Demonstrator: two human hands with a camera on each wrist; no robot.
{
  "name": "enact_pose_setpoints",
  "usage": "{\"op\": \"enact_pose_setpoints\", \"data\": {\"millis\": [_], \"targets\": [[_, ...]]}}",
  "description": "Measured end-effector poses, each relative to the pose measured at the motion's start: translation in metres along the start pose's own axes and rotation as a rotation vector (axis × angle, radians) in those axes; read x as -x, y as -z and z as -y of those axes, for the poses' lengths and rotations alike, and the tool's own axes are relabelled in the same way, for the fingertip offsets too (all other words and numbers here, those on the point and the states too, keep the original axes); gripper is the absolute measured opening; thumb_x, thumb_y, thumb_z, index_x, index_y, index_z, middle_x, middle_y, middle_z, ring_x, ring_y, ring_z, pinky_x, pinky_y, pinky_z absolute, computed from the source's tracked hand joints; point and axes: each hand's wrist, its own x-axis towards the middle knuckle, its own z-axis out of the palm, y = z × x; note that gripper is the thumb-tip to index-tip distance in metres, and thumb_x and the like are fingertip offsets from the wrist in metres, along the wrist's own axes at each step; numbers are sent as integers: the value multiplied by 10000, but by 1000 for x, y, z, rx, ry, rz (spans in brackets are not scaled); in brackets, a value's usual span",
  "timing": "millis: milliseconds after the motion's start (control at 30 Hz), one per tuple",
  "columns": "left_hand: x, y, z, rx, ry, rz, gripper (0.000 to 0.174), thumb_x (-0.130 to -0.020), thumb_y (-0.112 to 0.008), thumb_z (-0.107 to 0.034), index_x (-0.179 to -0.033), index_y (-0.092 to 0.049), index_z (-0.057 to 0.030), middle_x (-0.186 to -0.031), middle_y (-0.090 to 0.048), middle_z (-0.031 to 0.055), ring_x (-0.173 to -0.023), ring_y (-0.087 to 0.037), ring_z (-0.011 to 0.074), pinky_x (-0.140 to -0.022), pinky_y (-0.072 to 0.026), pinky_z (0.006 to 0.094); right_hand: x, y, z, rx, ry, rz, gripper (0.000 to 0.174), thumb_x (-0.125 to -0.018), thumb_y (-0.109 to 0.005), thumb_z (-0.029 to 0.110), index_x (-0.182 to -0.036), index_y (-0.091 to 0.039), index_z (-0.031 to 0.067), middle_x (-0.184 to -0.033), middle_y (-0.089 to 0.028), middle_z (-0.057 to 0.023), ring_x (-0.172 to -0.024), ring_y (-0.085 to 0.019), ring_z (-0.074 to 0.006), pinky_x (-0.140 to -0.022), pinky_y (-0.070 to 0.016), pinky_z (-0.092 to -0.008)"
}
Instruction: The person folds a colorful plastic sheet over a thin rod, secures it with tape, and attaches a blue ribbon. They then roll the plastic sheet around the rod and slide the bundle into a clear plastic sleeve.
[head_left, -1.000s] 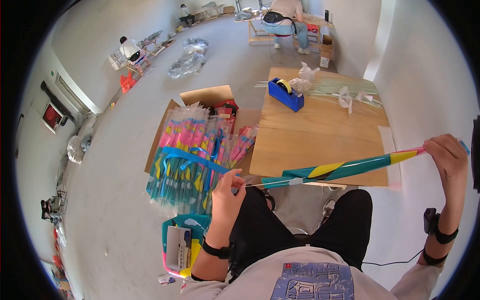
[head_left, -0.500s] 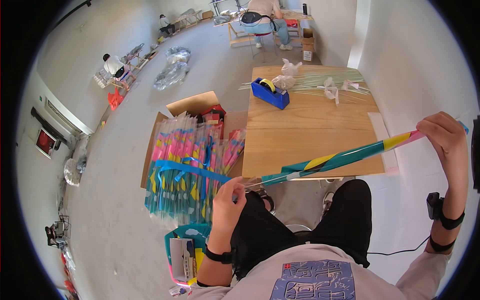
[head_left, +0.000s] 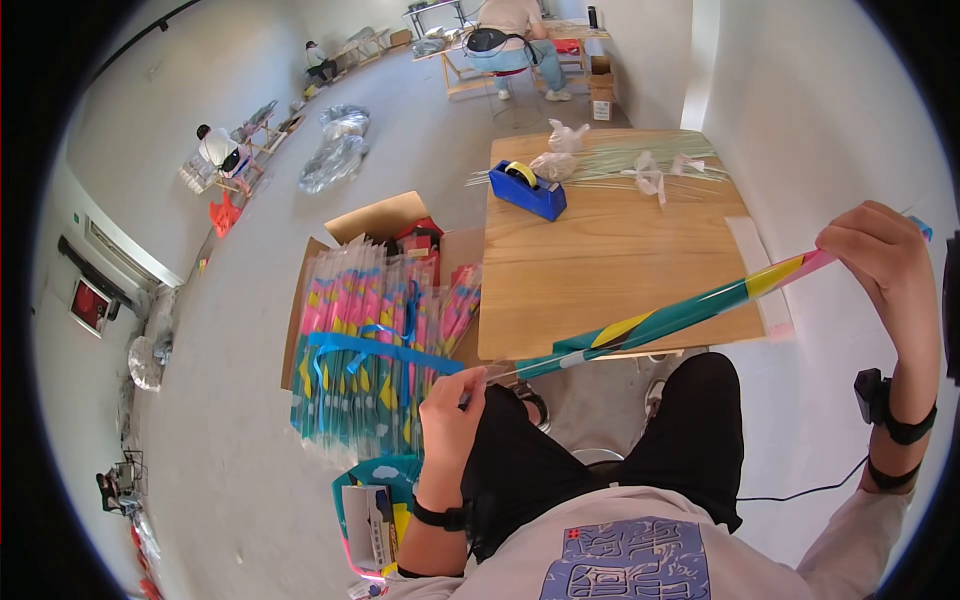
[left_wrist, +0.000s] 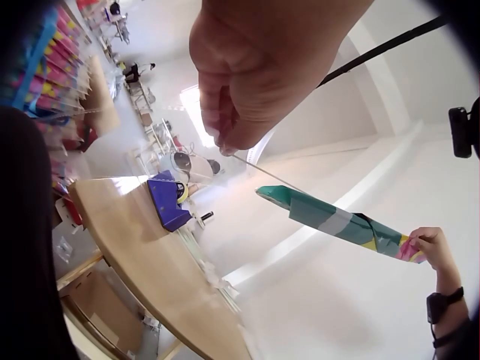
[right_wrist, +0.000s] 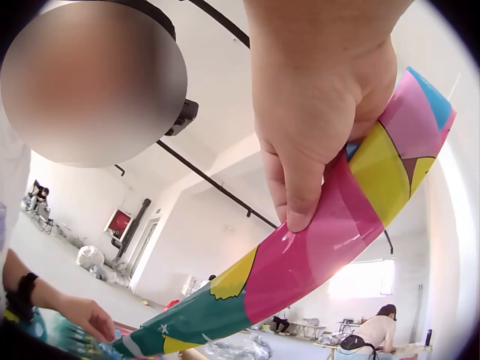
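A long rolled sheet (head_left: 690, 311) in teal, yellow and pink slants up to the right across the near edge of the table. At its pink end the right hand (head_left: 875, 250) pinches it; the right wrist view shows thumb and fingers on the pink part of the sheet (right_wrist: 315, 259). A thin pale stick (left_wrist: 270, 175) comes out of the teal end, and the left hand (head_left: 452, 415) pinches the stick's tip between thumb and fingers. In the left wrist view a gap separates the left hand (left_wrist: 255, 82) from the teal end.
A wooden table (head_left: 600, 260) holds a blue tape dispenser (head_left: 528, 192), thin sticks (head_left: 650, 160) and small plastic bags. Left of it, a cardboard box (head_left: 378, 215) is full of packed colourful sheets (head_left: 360, 350) under a blue strap. Other people sit at tables farther back.
The head view has shifted, so the table and box appear farther left. Both hands keep their hold; the right hand and the pink end are higher in the picture.
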Motion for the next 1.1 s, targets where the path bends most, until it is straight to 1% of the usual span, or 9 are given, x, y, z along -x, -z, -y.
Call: {"op": "enact_pose_setpoints", "data": {"millis": [133, 267, 333, 367, 433, 667, 867, 933, 1100], "targets": [[-2, -5, -3, -29, -53, -8, 167, -902, -755, 13, -1062, -791, -19, -936, -765, 133, -841, -751, 229, -776, -579, 317, -10, 1, 7, -34, -5, 24, 192, -784, -832, 66, -887, -670, 61, -808, -668, -77, -742, -675, -226, -599, -527, -303], [-2, -13, -2, -11, -52, -19, 144, -941, -734, -22, -1071, -796, -18, -943, -776, 150, -835, -760, 247, -772, -580, 320, -18, 0, 15, -119, 8, 61, 202, -750, -841, 70, -864, -675, 59, -775, -658, -83, -718, -668, -239, -598, -520, -325], [-2, -18, 2, 12, -71, -33, 140, -969, -719, -53, -1086, -781, -9, -934, -772, 175, -801, -749, 299, -734, -583, 355, -22, -1, 18, -138, -8, 83, 195, -745, -834, 58, -866, -681, 50, -769, -658, -88, -709, -664, -249, -601, -518, -337], [-2, -18, -2, 13, -72, -32, 140, -969, -719, -53, -1086, -781, -9, -934, -772, 175, -801, -749, 299, -734, -583, 355, -23, -2, 20, -158, -23, 104, 190, -740, -827, 46, -868, -687, 41, -764, -658, -93, -699, -660, -260, -605, -516, -350], [-2, -16, -10, 28, 29, 36, 163, -998, -689, -81, -1114, -775, -8, -948, -774, 189, -804, -765, 301, -738, -587, 350, -27, -3, 24, -176, -46, 103, 165, -751, -813, 40, -869, -698, 35, -763, -661, -95, -700, -661, -268, -615, -515, -360], [-1, -19, -14, 67, 73, 87, 193, -1013, -671, -97, -1157, -772, -19, -957, -777, 190, -846, -782, 298, -743, -592, 337, -44, -6, 29, -206, -110, 114, 64, -799, -768, 68, -832, -726, 33, -757, -668, -99, -721, -671, -290, -657, -520, -380], [-3, -24, -15, 115, 8, 67, 175, -1031, -644, -77, -1186, -693, -12, -975, -788, 166, -869, -788, 306, -752, -600, 337, -60, -1, 31, -183, -34, 165, 41, -808, -755, 40, -850, -754, 41, -770, -688, -95, -726, -683, -271, -671, -541, -367], [-1, -25, -10, 106, 102, 84, 144, -1036, -633, -61, -1173, -645, -18, -992, -788, 163, -898, -783, 326, -766, -602, 360, -60, 0, 26, -196, -17, 148, 49, -822, -776, 43, -862, -748, 37, -775, -688, -88, -714, -690, -260, -656, -545, -344], [-3, -20, -10, 40, 8, 159, 122, -978, -640, 4, -1093, -673, -20, -1054, -784, 156, -943, -762, 337, -807, -594, 373, -60, 7, 14, -231, -16, 144, 45, -864, -786, 52, -875, -749, 29, -798, -705, -84, -716, -712, -235, -663, -570, -302]]}}
